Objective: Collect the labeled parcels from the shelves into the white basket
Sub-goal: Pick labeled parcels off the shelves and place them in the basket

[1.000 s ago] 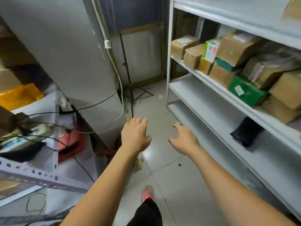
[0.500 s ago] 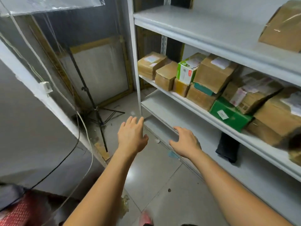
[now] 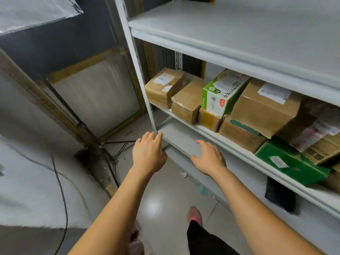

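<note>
Parcels (image 3: 265, 107) of brown cardboard bear white labels; left hand (image 3: 148, 153) and right hand (image 3: 208, 159) empty, fingers (image 3: 147, 138) apart.

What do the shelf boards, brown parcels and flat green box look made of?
Shelf boards: likely painted sheet metal, matte pale grey; thin folded front lip.
Brown parcels: cardboard, dull kraft finish; dented corners, glossy tape on some.
Green box: probably printed cardboard, slight sheen; crisp folded edges.
</note>
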